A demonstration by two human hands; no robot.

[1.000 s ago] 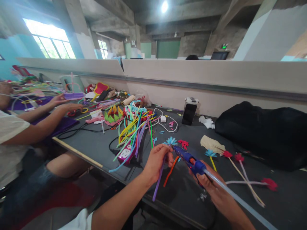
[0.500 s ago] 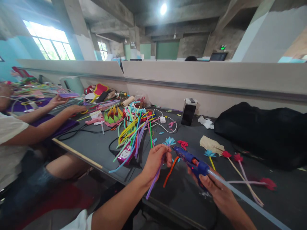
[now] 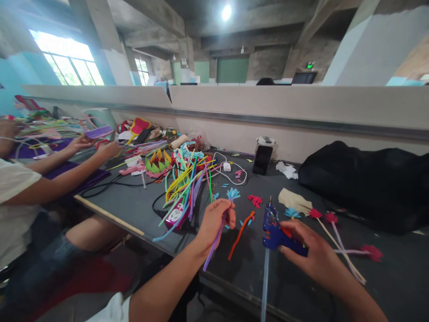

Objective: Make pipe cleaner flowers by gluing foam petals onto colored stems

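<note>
My left hand (image 3: 217, 219) pinches a purple stem (image 3: 213, 250), whose top carries a light blue flower (image 3: 233, 193). To the right, my right hand (image 3: 301, 241) is closed round the handle of a blue glue gun (image 3: 272, 230); its nozzle points away from me and a long clear glue stick hangs from its rear towards the table edge. Between the hands lies an orange strip (image 3: 240, 237). Small red pieces (image 3: 255, 201) sit just beyond it. Another blue flower (image 3: 292, 213) and several red flowers (image 3: 372, 253) on stems lie right of the gun.
A heap of coloured strips (image 3: 182, 183) lies left of centre, with a white cable (image 3: 246, 175) beside it. A phone (image 3: 262, 160) stands near the partition. A black bag (image 3: 362, 183) fills the back right. At the left, another person's hands (image 3: 109, 150) hold something.
The glue gun has moved away from the blue flower, swung upright and lowered towards the table in my right hand. My left hand has shifted slightly left. The other person's near hand has lifted.
</note>
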